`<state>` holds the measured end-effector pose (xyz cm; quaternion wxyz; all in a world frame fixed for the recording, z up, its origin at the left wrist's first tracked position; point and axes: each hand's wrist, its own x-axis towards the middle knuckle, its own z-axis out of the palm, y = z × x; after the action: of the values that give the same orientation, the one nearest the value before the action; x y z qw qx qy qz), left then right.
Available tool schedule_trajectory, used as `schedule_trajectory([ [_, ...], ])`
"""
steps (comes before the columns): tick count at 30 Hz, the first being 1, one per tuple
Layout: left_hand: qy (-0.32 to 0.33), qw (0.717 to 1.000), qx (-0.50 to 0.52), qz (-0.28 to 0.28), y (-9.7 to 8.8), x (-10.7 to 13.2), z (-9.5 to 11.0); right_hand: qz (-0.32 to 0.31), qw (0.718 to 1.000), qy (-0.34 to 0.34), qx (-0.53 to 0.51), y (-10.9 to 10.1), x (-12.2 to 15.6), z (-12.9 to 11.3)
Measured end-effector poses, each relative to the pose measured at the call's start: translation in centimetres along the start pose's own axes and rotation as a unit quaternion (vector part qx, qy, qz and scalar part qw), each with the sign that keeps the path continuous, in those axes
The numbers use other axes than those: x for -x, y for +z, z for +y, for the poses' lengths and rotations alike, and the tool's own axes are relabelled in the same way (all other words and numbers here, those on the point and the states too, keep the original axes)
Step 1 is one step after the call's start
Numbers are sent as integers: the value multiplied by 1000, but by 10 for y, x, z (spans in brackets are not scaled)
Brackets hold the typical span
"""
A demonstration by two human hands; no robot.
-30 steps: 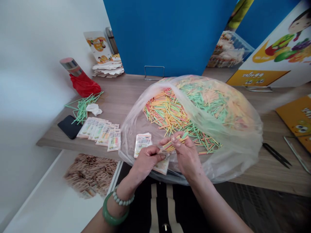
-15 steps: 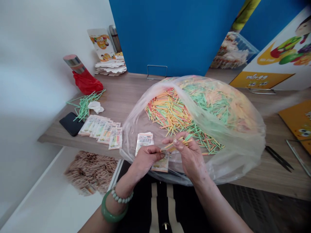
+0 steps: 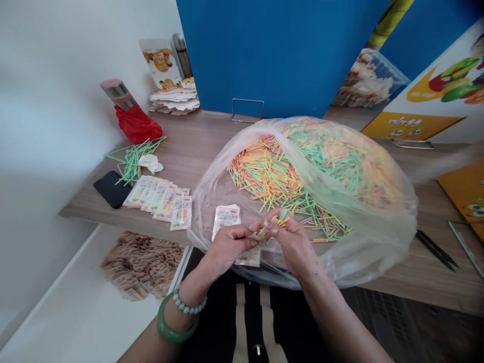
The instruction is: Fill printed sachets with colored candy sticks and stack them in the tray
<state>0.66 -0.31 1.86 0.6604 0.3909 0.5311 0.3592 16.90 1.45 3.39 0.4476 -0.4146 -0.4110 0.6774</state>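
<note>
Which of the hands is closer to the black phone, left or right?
Left. The left hand is to the right of the black phone, past the row of packets; the right hand is farther right, holding colourful sticks.

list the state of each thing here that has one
Left hand: closed on a packet
Right hand: closed on coloured sticks
Large plastic bag: open
Row of packets: overlapping, lying flat
Long green sticks: loosely heaped
White tissue: crumpled
Black phone: lying flat
Red bag: crumpled
</note>
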Motion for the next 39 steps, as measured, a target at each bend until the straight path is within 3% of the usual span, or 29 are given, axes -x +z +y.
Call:
schedule_trajectory([
  [3, -5, 999, 38, -13, 4, -2, -2, -6, 999, 5, 32, -2, -1, 7],
  [8, 129, 991, -7, -28, 19, -18, 8, 30, 998, -52, 25, -5, -13, 17],
  [10, 142, 989, -27, -16, 26, -29, 11, 50, 995, -81, 29, -8, -21, 15],
  [13, 128, 992, 6, -19, 38, -45, 12, 64, 990, -111, 59, -17, -32, 8],
  [17, 98, 991, 86, -42, 55, -58, 11, 92, 990, -92, 57, -24, -39, 1],
  [21, 80, 990, 116, -2, 65, -62, 14, 108, 991, -80, 5, -26, -42, 3],
  [25, 55, 987, 149, 7, 68, -63, 15, 152, 985, -73, -39, -27, -46, 4],
  [33, 52, 992, 112, 16, 61, -63, 8, 245, 953, -149, -103, -41, -55, 3],
  [36, 67, 991, 112, 31, 52, -61, 8, 297, 942, -156, -20, -59, -55, 13],
  [39, 86, 987, 132, 41, 42, -58, 11, 287, 927, -131, 205, -74, -50, 23],
])
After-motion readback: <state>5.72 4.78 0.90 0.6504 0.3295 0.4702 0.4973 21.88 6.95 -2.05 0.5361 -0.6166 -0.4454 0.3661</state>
